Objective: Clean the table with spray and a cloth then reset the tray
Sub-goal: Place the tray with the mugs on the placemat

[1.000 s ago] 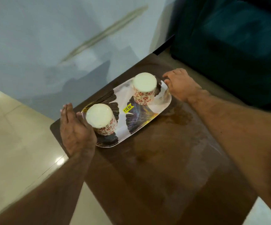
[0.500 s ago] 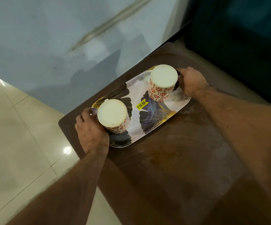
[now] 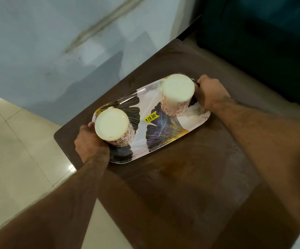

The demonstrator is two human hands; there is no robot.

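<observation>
Brown and streaked with smears, the table (image 3: 190,186) is standing on pale floor tiles (image 3: 11,141) by a grey wall (image 3: 47,42), and the tray (image 3: 165,139) is sitting at its far corner. I am gripping that tray at both short ends: my left hand (image 3: 90,144) is curling over the near-left rim, my right hand (image 3: 211,94) is wrapping around the far-right rim. My fingertips are tucked under the edges, so I cannot tell how far they are reaching. Two upturned mugs (image 3: 112,125) (image 3: 177,93) are resting base-up on the glossy printed surface, one close beside each hand, with a yellow price sticker (image 3: 151,117) between them. I am judging this as the lift to clear the table for spraying. If I am tilting one end higher, the mugs could be sliding on that slick surface and toppling off toward the tiles.
</observation>
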